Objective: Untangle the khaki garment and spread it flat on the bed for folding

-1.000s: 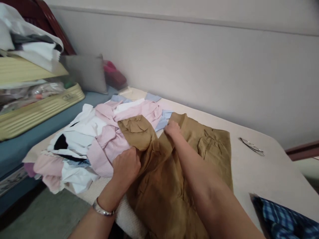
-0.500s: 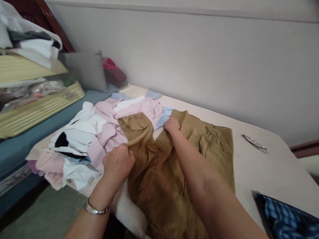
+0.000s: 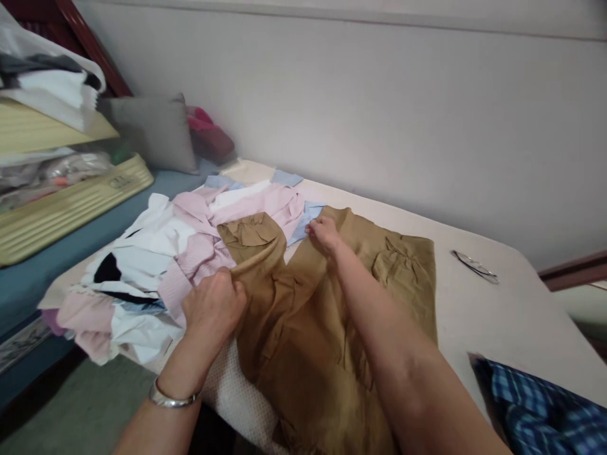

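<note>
A brown garment (image 3: 303, 341) lies spread and wrinkled over the table's near part, its lower end running out of the frame. My left hand (image 3: 215, 303), a silver bangle on its wrist, is closed on the garment's left edge. At the garment's upper edge, my right hand (image 3: 325, 232) pinches the cloth beside a light blue piece (image 3: 306, 221). Pink cloth (image 3: 279, 201) and white cloth (image 3: 159, 230) lie in a loose pile to the left, partly beneath the brown fabric.
Eyeglasses (image 3: 475, 266) rest on the pale table (image 3: 467, 316) at the right. Blue plaid cloth (image 3: 535, 404) lies at the lower right. A grey cushion (image 3: 152, 133) and a yellow ridged case (image 3: 76, 208) stand at the left, and a wall rises behind.
The whole view has shifted slightly, so things sit a little further left. Both hands keep hold of the brown garment, and the right hand's fingers show more at its upper edge.
</note>
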`<state>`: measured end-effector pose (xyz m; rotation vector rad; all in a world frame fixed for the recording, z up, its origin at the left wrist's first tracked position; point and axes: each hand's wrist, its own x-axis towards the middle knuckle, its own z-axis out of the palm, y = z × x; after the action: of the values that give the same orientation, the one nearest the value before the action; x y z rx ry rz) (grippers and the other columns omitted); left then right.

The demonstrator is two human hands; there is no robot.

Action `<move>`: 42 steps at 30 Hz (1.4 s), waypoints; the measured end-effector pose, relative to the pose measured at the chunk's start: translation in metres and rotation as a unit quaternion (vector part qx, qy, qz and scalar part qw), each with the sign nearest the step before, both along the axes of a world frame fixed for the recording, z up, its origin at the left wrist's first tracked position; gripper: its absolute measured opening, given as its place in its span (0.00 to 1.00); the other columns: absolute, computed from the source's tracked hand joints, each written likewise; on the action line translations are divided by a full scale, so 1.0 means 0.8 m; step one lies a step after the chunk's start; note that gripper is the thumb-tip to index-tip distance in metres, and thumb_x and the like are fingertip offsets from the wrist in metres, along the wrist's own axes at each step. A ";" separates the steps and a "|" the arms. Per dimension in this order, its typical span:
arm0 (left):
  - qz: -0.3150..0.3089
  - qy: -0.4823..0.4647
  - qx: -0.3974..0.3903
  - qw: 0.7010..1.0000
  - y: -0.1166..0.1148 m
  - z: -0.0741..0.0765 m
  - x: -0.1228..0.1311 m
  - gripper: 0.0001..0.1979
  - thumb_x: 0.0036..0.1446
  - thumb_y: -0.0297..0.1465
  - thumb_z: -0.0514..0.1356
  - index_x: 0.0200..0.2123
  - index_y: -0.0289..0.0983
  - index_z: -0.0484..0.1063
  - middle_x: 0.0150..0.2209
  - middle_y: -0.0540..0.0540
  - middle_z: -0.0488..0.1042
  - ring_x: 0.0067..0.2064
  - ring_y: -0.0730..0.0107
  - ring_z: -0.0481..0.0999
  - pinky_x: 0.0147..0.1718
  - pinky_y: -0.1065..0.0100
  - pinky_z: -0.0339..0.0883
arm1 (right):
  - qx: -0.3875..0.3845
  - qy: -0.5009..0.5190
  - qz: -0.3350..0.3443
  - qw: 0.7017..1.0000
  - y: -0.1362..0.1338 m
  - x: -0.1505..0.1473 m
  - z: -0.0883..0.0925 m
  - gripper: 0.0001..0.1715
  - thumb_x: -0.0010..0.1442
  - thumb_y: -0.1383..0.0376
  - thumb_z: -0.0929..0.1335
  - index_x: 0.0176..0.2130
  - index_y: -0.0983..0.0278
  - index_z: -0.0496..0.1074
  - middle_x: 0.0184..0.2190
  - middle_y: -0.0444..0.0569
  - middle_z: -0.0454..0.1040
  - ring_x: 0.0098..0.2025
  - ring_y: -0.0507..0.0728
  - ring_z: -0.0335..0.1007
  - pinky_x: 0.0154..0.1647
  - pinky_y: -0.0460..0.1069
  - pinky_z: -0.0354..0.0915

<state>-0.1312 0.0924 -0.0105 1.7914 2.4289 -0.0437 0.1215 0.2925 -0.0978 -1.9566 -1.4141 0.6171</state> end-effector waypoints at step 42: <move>-0.435 -0.056 0.049 0.897 0.251 -0.122 0.267 0.28 0.72 0.40 0.40 0.68 0.34 0.58 0.72 0.40 0.52 0.73 0.58 0.48 0.69 0.54 0.42 | 0.076 -0.286 0.005 0.955 -0.142 0.067 -0.056 0.33 0.70 0.57 0.57 0.67 0.72 0.61 0.70 0.64 0.55 0.71 0.69 0.48 0.68 0.65 0.46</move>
<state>0.0823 0.2934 -0.1081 2.6706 1.3899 0.0986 0.1749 0.1786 -0.1424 -2.0916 -1.7462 -0.0767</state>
